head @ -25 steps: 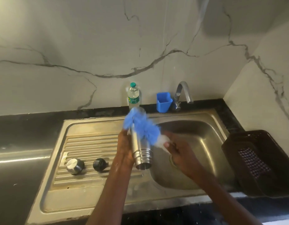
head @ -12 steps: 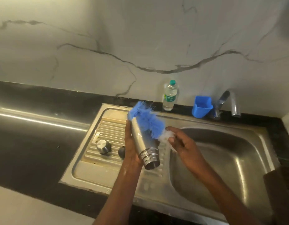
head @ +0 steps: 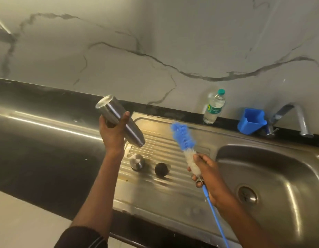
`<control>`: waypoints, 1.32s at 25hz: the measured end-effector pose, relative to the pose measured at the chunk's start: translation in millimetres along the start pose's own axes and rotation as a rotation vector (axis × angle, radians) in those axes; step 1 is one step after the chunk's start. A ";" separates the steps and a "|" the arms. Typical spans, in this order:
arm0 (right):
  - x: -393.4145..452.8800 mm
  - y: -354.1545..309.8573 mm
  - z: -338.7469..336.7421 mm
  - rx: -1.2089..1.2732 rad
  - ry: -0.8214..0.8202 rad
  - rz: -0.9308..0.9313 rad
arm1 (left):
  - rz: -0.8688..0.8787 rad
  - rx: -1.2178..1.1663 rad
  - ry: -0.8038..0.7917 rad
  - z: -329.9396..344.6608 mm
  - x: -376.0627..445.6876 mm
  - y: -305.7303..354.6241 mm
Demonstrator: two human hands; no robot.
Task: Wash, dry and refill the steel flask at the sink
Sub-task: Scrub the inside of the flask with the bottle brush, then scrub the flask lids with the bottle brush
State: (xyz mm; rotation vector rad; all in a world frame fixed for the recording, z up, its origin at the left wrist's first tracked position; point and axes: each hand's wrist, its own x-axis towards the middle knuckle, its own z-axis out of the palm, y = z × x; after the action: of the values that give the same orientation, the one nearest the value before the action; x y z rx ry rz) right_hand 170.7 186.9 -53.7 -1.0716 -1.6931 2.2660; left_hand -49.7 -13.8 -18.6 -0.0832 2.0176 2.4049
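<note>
The person's left hand (head: 113, 135) grips the steel flask (head: 119, 120) round its middle, thumb across the front, and holds it in the air over the left end of the draining board (head: 173, 187). The flask is tilted — its flat base up and to the left, its mouth down and to the right, over the ribbed steel. It touches nothing but the hand.

The right hand (head: 207, 174) is well apart from it, over the board near the edge of the sink bowl (head: 273, 169). Its fingers are curled round a bottle brush (head: 186, 145), holding it at the white bristles just above the wire. The blue bristle head points up and to the left, clear of the flask, and the thin blue handle runs down past the wrist and out of view at the bottom.

On the ribbed part of the draining board, below the flask, sit two small pieces side by side — a steel cap (head: 136, 161) and a black stopper (head: 161, 169), near each other but not touching.

At the back, on the dark counter against the marble wall, a clear plastic water bottle (head: 213, 106) with a green cap stands upright. Right of it is a blue plastic holder (head: 251, 121), and just beside that the chrome tap (head: 296, 119), its spout turned down over the bowl. The drain (head: 247, 195) shows in the bottom of the bowl.
</note>
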 end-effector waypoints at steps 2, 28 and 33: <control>0.6 3.2 15.4 -0.004 -0.001 0.009 | 0.068 0.151 -0.074 -10.6 18.2 -2.4; 6.0 26.5 74.8 -0.156 0.012 0.047 | 0.033 0.423 -0.233 -34.1 20.3 -65.3; 2.8 28.1 70.5 -0.202 0.013 0.005 | 0.015 0.433 -0.154 -49.3 5.1 -75.0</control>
State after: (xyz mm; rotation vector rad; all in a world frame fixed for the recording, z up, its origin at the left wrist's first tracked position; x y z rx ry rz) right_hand 135.4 122.0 -70.8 -1.1270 -1.9490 2.1215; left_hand -50.2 -49.4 -101.1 0.1146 2.4062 1.8572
